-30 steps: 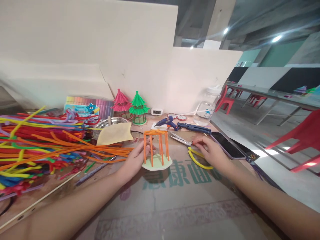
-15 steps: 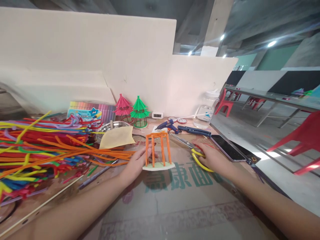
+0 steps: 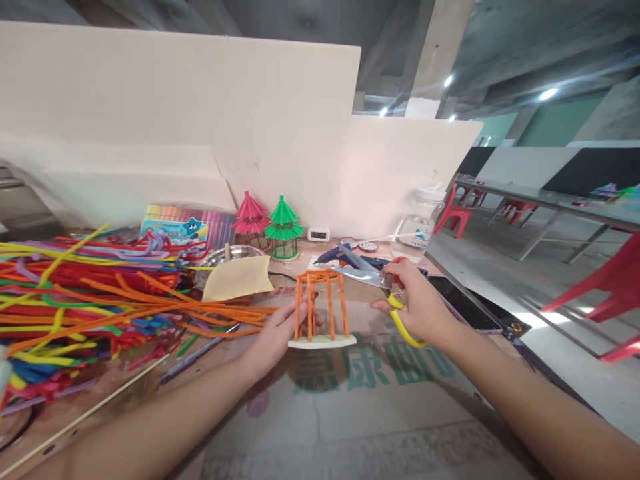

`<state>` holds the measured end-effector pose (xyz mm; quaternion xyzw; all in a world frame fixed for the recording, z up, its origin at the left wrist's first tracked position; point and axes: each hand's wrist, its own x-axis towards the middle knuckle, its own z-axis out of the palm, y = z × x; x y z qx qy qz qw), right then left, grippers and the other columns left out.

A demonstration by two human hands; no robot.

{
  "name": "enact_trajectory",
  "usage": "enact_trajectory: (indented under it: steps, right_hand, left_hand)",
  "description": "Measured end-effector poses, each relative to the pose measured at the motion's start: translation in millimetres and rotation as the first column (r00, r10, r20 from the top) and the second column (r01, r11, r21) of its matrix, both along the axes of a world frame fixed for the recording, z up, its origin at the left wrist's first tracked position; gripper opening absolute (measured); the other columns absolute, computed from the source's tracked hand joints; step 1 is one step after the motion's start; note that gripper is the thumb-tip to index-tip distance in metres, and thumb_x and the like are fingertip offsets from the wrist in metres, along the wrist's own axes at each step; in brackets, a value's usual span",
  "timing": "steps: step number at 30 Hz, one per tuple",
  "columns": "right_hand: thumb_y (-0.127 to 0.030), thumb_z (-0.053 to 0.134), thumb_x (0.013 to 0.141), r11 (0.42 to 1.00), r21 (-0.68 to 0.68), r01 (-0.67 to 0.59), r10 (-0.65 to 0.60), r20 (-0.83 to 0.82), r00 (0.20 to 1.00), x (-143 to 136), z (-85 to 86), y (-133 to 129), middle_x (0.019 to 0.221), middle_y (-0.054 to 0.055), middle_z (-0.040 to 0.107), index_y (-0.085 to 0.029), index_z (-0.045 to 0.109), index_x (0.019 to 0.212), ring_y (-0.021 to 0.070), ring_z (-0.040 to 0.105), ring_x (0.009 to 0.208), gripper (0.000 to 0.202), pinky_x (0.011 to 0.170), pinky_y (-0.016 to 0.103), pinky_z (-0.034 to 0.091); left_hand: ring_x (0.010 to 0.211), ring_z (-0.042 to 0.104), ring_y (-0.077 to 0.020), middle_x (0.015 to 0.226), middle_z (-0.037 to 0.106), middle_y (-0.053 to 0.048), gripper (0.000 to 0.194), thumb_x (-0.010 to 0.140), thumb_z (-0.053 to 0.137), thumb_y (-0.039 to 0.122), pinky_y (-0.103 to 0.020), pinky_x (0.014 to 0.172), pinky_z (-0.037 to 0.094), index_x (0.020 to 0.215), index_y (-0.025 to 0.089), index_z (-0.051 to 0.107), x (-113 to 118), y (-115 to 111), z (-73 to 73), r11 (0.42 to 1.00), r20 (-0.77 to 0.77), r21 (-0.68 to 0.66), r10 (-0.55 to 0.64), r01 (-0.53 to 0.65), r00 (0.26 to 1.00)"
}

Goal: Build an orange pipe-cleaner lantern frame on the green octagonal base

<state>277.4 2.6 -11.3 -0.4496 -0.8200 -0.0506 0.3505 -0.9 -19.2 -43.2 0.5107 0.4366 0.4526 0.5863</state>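
An orange pipe-cleaner frame (image 3: 330, 303) with several upright posts rises from a pale round base (image 3: 323, 342). My left hand (image 3: 280, 330) grips it from the left side, its fingertips partly hidden behind the posts. In my right hand (image 3: 417, 300) are yellow-handled scissors (image 3: 400, 323), lifted off the table with their blades (image 3: 363, 270) spread apart. The blades point left, close to the top of the orange frame. Behind them lies a blue glue gun (image 3: 330, 255), partly covered by the blades.
Bundles of colourful pipe cleaners (image 3: 90, 293) fill the left side. Pink (image 3: 250, 217) and green (image 3: 283, 223) small pavilions stand at the back by a little clock (image 3: 319, 234). A yellow sheet (image 3: 237, 279) leans over a metal bowl (image 3: 240, 251). A phone (image 3: 465, 303) and a plastic jar (image 3: 420, 220) are at right.
My right hand has picked the scissors up from the table, and their blades have opened and swung toward the orange frame. The frame has turned slightly in my left hand.
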Motion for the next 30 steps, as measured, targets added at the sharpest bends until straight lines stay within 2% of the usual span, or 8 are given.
enact_trajectory:
  steps: [6,14,18,23,30]
  right_hand:
    - [-0.046,0.065,0.087,0.999,-0.007,0.039,-0.038,0.127,0.991,2,-12.6,-5,0.103,0.013,0.057,-0.018,0.054,0.111,0.0293,0.057,0.093,0.039,0.079,0.043,0.05]
    - [-0.043,0.059,0.091,0.997,0.007,0.076,-0.076,0.125,0.989,-6,-7.4,-11,0.1,0.012,0.058,-0.018,0.054,0.11,0.0286,0.057,0.092,0.032,0.079,0.043,0.05]
    - [-0.044,0.058,0.091,0.997,0.007,0.074,-0.074,0.138,0.988,-9,-7.2,-14,0.102,0.012,0.058,-0.018,0.054,0.114,0.0282,0.058,0.092,0.035,0.078,0.043,0.051]
    - [-0.043,0.057,0.092,0.997,0.017,0.075,-0.077,0.156,0.985,-10,-4.6,-17,0.102,0.013,0.058,-0.019,0.055,0.112,0.0284,0.057,0.092,0.031,0.078,0.043,0.051]
    - [-0.045,0.057,0.091,0.997,0.03,0.075,-0.079,0.168,0.983,-9,-2.1,-18,0.098,0.011,0.059,-0.02,0.056,0.111,0.0277,0.057,0.089,0.032,0.077,0.042,0.051]
  left_hand:
    - [0.102,0.065,-0.0247,0.113,0.072,-0.009,0.066,0.073,0.073,0.062,-0.033,0.09,0.051,0.122,0.019,0.068,-1,2,-4.9,0.999,0.02,-0.02,-0.038,0.038,0.999]
    - [0.097,0.065,-0.0241,0.105,0.073,-0.007,0.065,0.078,0.068,0.062,-0.03,0.084,0.051,0.126,0.018,0.065,-2,0,-4.9,0.992,-0.088,0.027,-0.122,0.125,0.989]
    - [0.107,0.063,-0.0278,0.116,0.072,-0.009,0.071,0.08,0.066,0.061,-0.033,0.088,0.051,0.136,0.018,0.059,-2,-1,-5.8,0.992,-0.124,0.045,-0.112,0.118,0.986]
    - [0.122,0.057,-0.0316,0.137,0.062,-0.009,0.068,0.081,0.064,0.061,-0.037,0.101,0.046,0.134,0.019,0.061,-2,-1,-3.1,0.988,-0.17,0.096,-0.1,0.117,0.98]
    - [0.116,0.059,-0.0309,0.13,0.066,-0.009,0.065,0.082,0.064,0.058,-0.038,0.099,0.047,0.134,0.019,0.06,-1,-2,-4.1,0.988,-0.175,0.081,-0.116,0.132,0.978]
